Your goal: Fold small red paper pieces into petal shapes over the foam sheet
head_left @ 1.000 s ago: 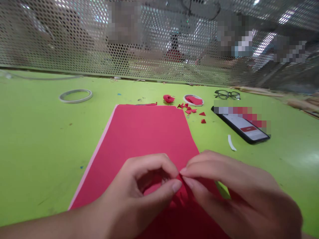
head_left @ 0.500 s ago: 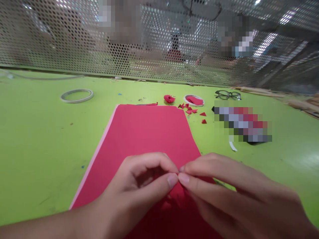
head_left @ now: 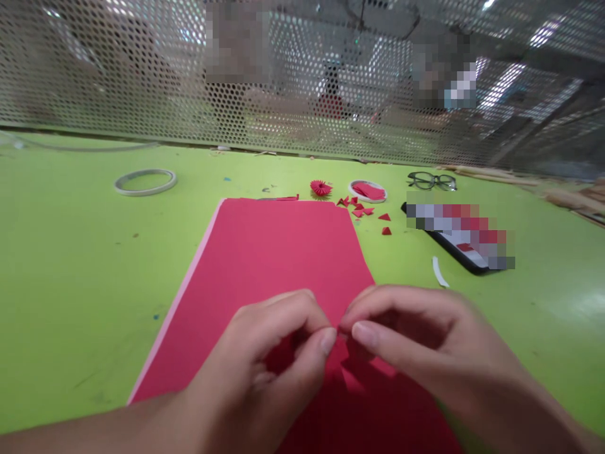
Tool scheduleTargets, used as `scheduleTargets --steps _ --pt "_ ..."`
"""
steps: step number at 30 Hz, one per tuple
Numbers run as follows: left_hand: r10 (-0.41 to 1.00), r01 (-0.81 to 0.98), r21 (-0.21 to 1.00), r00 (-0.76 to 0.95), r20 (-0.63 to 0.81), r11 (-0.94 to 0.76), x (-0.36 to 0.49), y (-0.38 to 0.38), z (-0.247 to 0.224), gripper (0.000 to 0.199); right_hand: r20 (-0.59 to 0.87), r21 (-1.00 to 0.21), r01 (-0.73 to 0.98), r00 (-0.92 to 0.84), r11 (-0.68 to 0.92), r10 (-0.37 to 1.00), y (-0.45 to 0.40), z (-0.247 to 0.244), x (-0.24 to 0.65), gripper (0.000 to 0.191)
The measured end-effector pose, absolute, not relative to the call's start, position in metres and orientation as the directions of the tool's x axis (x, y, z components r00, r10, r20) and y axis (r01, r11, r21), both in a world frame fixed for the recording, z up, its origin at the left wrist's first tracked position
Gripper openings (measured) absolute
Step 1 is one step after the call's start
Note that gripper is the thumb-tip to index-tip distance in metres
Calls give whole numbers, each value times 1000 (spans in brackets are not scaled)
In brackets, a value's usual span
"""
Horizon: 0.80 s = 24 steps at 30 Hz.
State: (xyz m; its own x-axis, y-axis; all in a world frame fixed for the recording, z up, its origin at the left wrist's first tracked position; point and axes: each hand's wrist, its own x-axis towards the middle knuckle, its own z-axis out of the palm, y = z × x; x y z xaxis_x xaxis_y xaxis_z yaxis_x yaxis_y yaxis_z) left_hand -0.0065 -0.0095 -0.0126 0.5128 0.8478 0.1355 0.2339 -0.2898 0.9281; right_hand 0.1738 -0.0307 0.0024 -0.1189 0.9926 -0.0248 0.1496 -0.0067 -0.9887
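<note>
My left hand [head_left: 278,359] is closed in a pinch, thumb against forefinger, above a red sheet of paper [head_left: 283,246]. Right beside it, the curled fingertips of my right hand [head_left: 416,340] come together at almost the same spot. Whatever sits between the fingertips is tiny and blends with the red paper, so I cannot make it out. Beyond the sheet's far right corner lie several small folded red paper triangles [head_left: 363,212]. A round pleated red paper piece [head_left: 321,188] stands near them.
A white tape ring [head_left: 367,200] encircles red paper pieces. Another tape ring [head_left: 145,192] lies far left. Glasses [head_left: 431,181], a phone [head_left: 466,257] and a white strip [head_left: 439,272] are on the right of the green table [head_left: 70,271]. A perforated metal panel [head_left: 155,94] borders the back.
My right hand has turned and its fingers have curled more, with the thumb drawn slightly back from the left fingertips. My left hand stays nearly in place.
</note>
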Motion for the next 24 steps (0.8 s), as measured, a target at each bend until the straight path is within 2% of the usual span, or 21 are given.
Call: scheduleTargets --steps 2,5,7,9,12,14,19,24 --pt "839 251 906 517 172 -340 -7 -10 -14 27 -223 -971 -53 -171 -235 960 -32 -3 172 10" --pt "809 228 882 538 239 -412 -8 -11 -15 26 -270 -947 -125 -192 -296 944 -34 -7 169 12" --pt "799 199 879 536 272 -433 -8 -10 -16 25 -209 -976 -33 -139 -216 968 -35 -5 168 13" --pt "792 166 886 540 286 -433 -8 -10 -18 24 -71 -990 130 -100 -58 992 -35 -1 169 15" --pt "775 103 902 559 295 -418 -7 -9 -22 22 170 -904 370 -146 213 975 -35 5 172 17" --pt "772 75 908 559 304 -412 -7 -10 -25 19 267 -828 460 -181 322 946 -36 7 174 18" --pt "741 56 904 596 309 -423 -11 -10 -25 23 384 -708 551 -225 442 896 -40 8 175 19" --pt "719 83 878 612 328 -472 -11 -7 -22 31 420 -626 592 -291 507 859 -44 5 176 19"
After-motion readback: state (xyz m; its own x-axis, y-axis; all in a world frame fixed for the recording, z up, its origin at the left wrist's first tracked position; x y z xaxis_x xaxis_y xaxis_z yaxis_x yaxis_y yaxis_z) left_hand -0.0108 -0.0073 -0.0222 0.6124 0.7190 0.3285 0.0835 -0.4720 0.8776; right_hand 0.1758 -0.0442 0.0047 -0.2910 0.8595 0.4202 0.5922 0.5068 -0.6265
